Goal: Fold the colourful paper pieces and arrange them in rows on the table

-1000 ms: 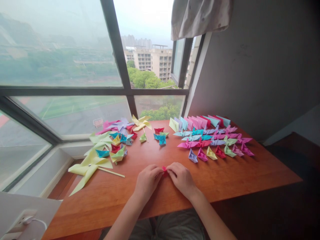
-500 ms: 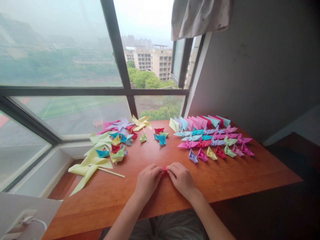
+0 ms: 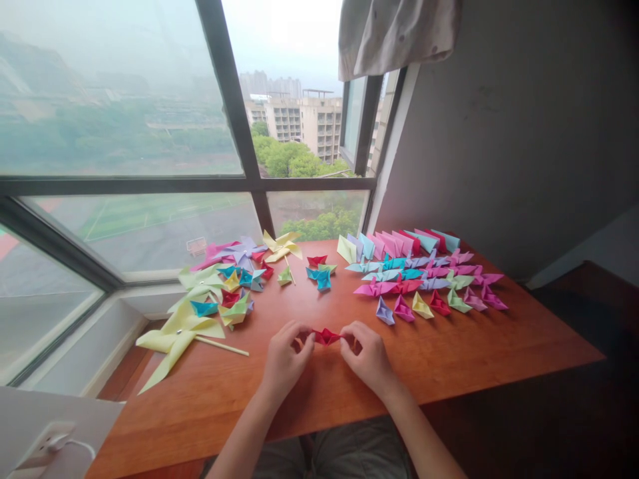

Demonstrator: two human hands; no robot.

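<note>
A red folded paper boat (image 3: 327, 336) is stretched between my two hands, above the near middle of the wooden table (image 3: 210, 406). My left hand (image 3: 288, 352) pinches its left tip between thumb and fingers. On the other side, my right hand (image 3: 367, 354) pinches the right tip in the same way. The boat's middle shows a raised point; its ends are partly covered by my fingertips. Beyond my hands sits a small group of paper boats, among them a blue one (image 3: 319, 277) and a red one (image 3: 317, 261).
To the right stand rows of folded paper: boats such as a yellow one (image 3: 422, 305), paper cranes (image 3: 374, 288) and flat folded pieces (image 3: 394, 244). At left lie paper pinwheels (image 3: 182, 329) on sticks and several boats (image 3: 237, 309). Windows (image 3: 257, 183) border the far side.
My hands have moved apart. The red paper, mostly hidden between my fingers before, now shows as an opened-out boat held by its two tips.
</note>
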